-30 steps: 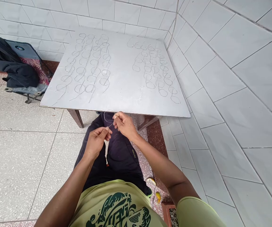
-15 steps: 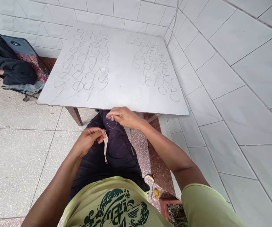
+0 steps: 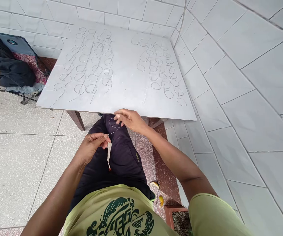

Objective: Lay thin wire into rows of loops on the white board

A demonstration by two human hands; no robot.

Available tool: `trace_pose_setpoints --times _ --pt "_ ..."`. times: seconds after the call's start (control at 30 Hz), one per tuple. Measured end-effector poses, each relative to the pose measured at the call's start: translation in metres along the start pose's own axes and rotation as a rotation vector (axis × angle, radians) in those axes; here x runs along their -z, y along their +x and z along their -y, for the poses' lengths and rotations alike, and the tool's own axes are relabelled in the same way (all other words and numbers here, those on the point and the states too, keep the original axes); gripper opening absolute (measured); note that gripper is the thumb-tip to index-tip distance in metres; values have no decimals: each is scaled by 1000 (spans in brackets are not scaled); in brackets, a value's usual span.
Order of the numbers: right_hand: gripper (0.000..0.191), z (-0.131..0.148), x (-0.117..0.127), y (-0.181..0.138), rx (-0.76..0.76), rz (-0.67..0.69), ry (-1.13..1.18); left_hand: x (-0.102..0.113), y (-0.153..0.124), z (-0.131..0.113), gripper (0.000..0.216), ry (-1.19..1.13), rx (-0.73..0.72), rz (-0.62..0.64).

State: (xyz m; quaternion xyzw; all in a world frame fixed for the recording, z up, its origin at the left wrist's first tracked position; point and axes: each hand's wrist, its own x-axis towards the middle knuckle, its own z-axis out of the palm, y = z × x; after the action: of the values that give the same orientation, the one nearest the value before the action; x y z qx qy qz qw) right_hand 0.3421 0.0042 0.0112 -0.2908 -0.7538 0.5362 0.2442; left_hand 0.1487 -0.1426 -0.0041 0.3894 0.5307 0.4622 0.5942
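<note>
Low over my dark trousers, my left hand [image 3: 98,141] pinches the end of a thin wire [image 3: 113,131] between thumb and fingertips. The wire bends up into a round loop just beyond those fingers. My right hand [image 3: 129,121] is beside the loop, near the table's front edge. Its fingers are bent and slightly apart, with the fingertips overlapping the loop's right side; whether they touch it I cannot tell. Behind both hands, the white table [image 3: 129,101] bears rows of similar looped wires [image 3: 81,68] on the left and more looped wires [image 3: 156,68] on the right.
A folding chair [image 3: 21,46] with dark cloth [image 3: 13,70] on it stands left of the table. A white tiled wall [image 3: 230,82] runs close along the right. By my right leg are a yellow object [image 3: 161,200] and a reddish planter [image 3: 169,216] with soil.
My right hand's fingers have loosened from the wire loop and moved slightly right. The loop now shows rounder and higher. My left hand keeps its pinch almost in place.
</note>
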Motion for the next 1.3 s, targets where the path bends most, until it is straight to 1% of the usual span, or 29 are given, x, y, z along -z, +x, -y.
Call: trace_pose_setpoints --times 0.17,0.27,0.37,0.5,0.6,0.67,0.8,0.83,0.9,0.97,1.03,1.1,1.13,1.2,1.23,1.3 --pt "36 -11 -9 -11 -199 -12 274 -7 0 4 30 12 -64 -74" --pt "42 -10 -22 -21 -287 -109 450 -11 0 6 30 46 -126 -125" --pt "45 -9 -41 -30 -309 -200 571 -17 -1 11 32 103 -181 -183" --pt "44 -11 -68 -36 -263 -322 631 -27 -4 22 31 232 -247 -224" --pt "37 -11 -78 -38 -181 -401 611 -31 -8 29 33 304 -246 -211" --pt "31 -9 -78 -41 -128 -399 588 -29 -10 31 35 314 -236 -205" --pt "23 -5 -70 -50 -24 -368 540 -13 -2 25 45 276 -217 -335" --pt "21 -4 -68 -53 -7 -351 529 -9 1 22 49 261 -212 -340" --pt "22 -5 -67 -58 12 -305 522 -2 7 16 57 241 -224 -270" --pt "23 -6 -69 -61 21 -261 537 0 11 11 60 232 -234 -144" --pt "26 -7 -71 -62 28 -225 562 -2 14 8 53 214 -219 -28" --pt "28 -9 -73 -63 35 -211 586 -5 17 7 42 220 -221 36" --pt "29 -10 -74 -62 39 -210 596 -6 18 8 36 249 -236 42" --pt "30 -11 -74 -62 48 -212 616 -8 21 10 27 324 -274 11" --pt "30 -11 -74 -62 45 -213 628 -8 22 10 25 351 -285 -19" --pt "32 -12 -73 -64 2 -215 645 -8 23 10 28 353 -281 -84"
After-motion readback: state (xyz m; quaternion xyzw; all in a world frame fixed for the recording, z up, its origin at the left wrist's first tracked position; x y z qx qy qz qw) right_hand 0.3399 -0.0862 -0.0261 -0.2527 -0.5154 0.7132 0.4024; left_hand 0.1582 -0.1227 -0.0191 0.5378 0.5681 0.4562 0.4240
